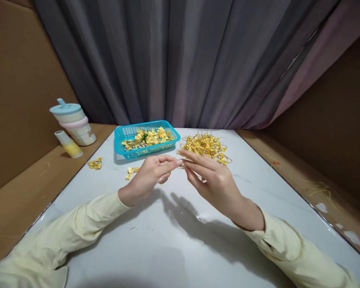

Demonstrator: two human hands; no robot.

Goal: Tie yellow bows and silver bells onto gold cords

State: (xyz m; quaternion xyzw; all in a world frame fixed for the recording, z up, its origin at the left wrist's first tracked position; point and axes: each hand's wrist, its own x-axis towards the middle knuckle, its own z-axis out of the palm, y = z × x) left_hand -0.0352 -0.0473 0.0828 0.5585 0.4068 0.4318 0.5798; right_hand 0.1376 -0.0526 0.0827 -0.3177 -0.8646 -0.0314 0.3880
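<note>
Above the middle of the white table, my left hand [151,176] is closed in a pinch, with a thin cord [161,191] hanging below it. My right hand [211,174] meets it from the right, its fingertips drawn together around a tiny silvery piece [183,164] at the left fingertips. The fingers hide most of this piece. Just behind my right hand lies a pile of gold ribbon bows [205,145] with silver beads and looped cords. A loose gold bow [131,173] rests beside my left hand.
A blue plastic basket [117,145] of gold bows stands at the back of the white table [156,256]. More bows [95,163] lie at the left edge. A lidded cup [78,126] and a yellow-and-white bottle [69,145] stand left. A grey curtain [180,60] hangs behind.
</note>
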